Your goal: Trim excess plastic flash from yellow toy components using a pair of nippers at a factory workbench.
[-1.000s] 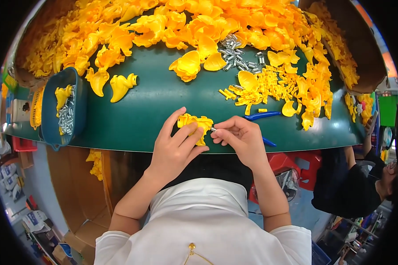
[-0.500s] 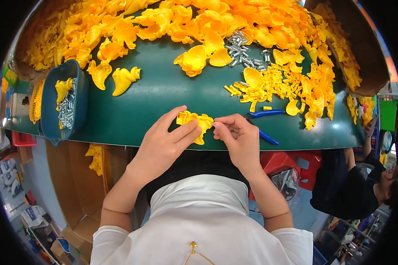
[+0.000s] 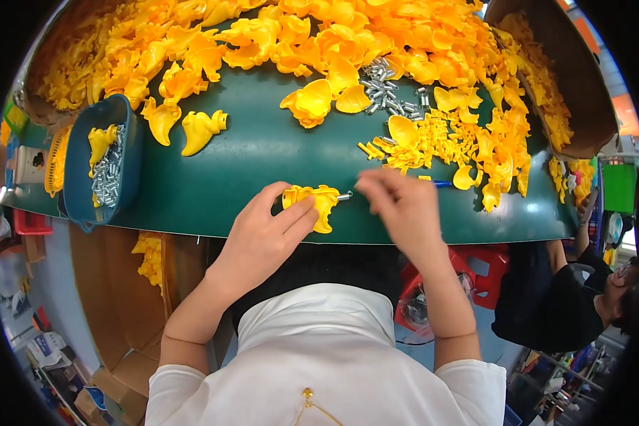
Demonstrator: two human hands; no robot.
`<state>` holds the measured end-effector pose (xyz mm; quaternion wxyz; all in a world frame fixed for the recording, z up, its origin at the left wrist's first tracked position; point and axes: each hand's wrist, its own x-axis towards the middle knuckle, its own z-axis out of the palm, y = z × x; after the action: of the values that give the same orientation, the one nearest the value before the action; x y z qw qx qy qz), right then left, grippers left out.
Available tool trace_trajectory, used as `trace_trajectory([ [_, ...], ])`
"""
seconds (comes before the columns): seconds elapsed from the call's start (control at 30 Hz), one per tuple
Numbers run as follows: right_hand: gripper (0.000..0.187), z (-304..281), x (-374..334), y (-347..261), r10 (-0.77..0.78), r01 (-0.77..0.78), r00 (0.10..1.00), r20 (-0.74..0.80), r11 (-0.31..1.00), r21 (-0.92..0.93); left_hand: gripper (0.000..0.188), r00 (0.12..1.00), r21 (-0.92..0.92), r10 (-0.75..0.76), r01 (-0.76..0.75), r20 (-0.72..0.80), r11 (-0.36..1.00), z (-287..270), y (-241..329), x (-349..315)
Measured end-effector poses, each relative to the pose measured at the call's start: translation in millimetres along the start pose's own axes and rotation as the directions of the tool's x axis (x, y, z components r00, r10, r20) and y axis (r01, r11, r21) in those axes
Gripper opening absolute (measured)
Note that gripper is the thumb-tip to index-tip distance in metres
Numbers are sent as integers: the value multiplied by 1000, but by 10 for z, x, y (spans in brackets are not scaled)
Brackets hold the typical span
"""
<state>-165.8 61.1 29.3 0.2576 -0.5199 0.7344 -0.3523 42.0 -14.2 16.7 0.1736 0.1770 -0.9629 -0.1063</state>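
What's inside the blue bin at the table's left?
The blue bin holds a heap of small silver metal parts and a yellow plastic piece. Anything beneath them is covered and can't be seen.

Your bench is a dark green table (image 3: 241, 170), edge bowed by the lens; light glares off its right end, softer sheen mid-surface; pale blue-grey floor (image 3: 500, 355) shows below on your right; red plastic stool (image 3: 500, 266) near the table edge there; open cardboard box (image 3: 110, 277) below on your left; green container (image 3: 619, 188) far right; outer rim cluttered, too blurred to sort.
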Motion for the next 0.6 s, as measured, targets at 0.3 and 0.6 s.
trace_trajectory([
  [0.3, 18, -142, 389, 170, -437, 365, 899, -35, 790, -492, 24, 997, 79, -20, 14, 70, 997, -17, 176, 172],
  [0.6, 18, -163, 106, 120, -519, 529, 845, 126, 778, -338, 23, 996, -92, -86, 86, 2, 992, 97, 99, 107],
])
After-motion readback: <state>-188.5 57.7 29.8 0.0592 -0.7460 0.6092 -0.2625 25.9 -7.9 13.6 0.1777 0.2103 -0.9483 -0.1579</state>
